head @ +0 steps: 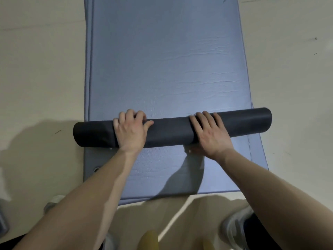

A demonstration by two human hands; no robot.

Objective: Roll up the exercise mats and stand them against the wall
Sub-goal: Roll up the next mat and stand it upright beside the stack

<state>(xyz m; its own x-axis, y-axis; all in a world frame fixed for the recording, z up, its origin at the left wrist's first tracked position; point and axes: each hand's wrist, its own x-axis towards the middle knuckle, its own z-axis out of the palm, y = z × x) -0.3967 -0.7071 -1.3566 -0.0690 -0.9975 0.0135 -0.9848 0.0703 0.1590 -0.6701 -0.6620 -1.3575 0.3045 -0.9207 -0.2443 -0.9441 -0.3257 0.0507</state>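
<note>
Step in hand: rolling, early on. The dark roll [171, 130] lies crosswise over the blue mat [165, 60], near the mat's near end, and most of the mat stretches flat beyond it to the far side. It looks like a top mat with a dark underside being rolled away from the person over another blue mat below, with layered edges showing along the left side. That is my read; I can't confirm it.

The roll sits skewed, with the right end farther than the left, and its left end overhangs onto the floor [36, 69].

Left hand [132, 132]: on the left part of the roll, fingers bent over the top toward the far side, thumb lying along the roll. It grips the roll.

Right hand [210, 134]: right of centre, fingers nearly straight and spread flat on top, palm at the roll's near side. It presses and does not clasp.

Next move calls for pushing both hands forward evenly and bringing the left end up to square the roll, with pressure kept on so it stays tight. A loose or coned roll probably won't stand against the wall. No wall is in view.

A shoe [236, 230] is at the near right.
</note>
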